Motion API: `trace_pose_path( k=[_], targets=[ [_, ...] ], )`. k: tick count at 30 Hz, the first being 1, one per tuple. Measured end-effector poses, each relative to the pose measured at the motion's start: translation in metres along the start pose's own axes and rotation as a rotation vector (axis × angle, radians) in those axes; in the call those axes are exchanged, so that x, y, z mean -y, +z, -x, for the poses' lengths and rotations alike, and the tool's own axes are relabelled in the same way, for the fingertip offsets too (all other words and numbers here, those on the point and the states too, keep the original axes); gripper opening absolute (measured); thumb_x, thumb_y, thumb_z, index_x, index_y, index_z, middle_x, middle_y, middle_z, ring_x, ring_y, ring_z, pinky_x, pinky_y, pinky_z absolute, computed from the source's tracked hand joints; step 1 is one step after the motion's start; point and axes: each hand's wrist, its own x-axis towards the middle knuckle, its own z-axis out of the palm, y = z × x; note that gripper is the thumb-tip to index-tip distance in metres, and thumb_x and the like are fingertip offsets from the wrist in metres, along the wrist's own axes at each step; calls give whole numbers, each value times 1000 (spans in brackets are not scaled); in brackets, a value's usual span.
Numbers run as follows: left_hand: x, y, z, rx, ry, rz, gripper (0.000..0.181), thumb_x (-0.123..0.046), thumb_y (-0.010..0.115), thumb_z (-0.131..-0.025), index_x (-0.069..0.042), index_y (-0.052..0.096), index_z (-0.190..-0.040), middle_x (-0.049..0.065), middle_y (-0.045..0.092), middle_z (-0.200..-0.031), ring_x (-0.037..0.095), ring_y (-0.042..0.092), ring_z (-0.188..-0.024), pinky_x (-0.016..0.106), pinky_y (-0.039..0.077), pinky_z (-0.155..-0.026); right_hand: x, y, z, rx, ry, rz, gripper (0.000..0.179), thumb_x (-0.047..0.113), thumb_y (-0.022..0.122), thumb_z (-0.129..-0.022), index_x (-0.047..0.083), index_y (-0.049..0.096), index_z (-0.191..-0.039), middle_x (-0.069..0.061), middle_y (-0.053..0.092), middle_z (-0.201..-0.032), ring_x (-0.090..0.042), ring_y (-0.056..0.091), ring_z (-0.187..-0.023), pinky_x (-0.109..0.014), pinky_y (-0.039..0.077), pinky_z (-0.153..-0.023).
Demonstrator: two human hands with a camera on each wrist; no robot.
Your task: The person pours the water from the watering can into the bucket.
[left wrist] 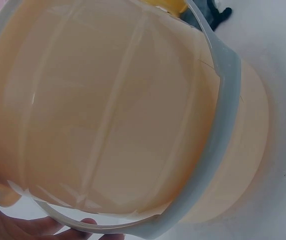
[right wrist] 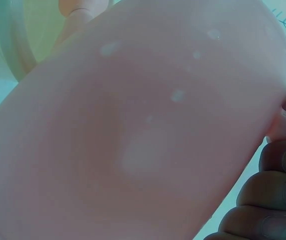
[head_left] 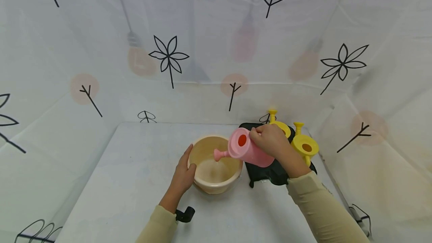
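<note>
A cream plastic basin [head_left: 216, 186] stands on the white table, its pale rim [left wrist: 230, 95] close up in the left wrist view. My left hand [head_left: 182, 177] grips the basin's left rim, with fingertips [left wrist: 87, 227] showing at the rim's lower edge. My right hand [head_left: 271, 140] holds a pink watering can [head_left: 251, 153] by its handle, tipped to the left so its spout hangs over the basin's inside. Curled fingers [right wrist: 263, 190] show beside the can's body [right wrist: 132, 125] in the right wrist view. Whether water flows cannot be told.
Two yellow watering cans, one [head_left: 305, 145] at the right and one [head_left: 281, 126] partly behind my right hand, stand by a black cloth-like thing [head_left: 261, 173]. The white table [head_left: 141, 160] meets patterned fabric walls [head_left: 202, 104] at its back and sides.
</note>
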Motion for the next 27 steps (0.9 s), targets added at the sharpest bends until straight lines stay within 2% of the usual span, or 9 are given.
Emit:
trace_pose_path(
  k=[7,16,27],
  targets=[
    [-1,-1,1,-1,14,-6,66,-11,38,-84,-38,22,-142,-3,29,-148,20,26,-137,45,25,-111,2,-1,0,3,-2,7,43,36,43,-87,13,53,-52,-1,49,-50,-17,47,-56,-24,37,-47],
    [0,1,0,-1,4,-6,66,-12,37,-83,-40,22,-142,-4,29,-148,18,25,-137,44,25,-111,4,-1,1,1,-1,29,44,37,42,-87,13,52,-51,-1,48,-49,-17,47,-56,-24,36,-47],
    [0,1,0,-7,19,-1,66,-12,38,-83,-37,23,-142,-5,29,-148,18,25,-137,45,24,-111,5,-2,1,10,10,28,44,37,43,-87,13,51,-51,-1,47,-49,-17,46,-54,-24,35,-47]
  ],
)
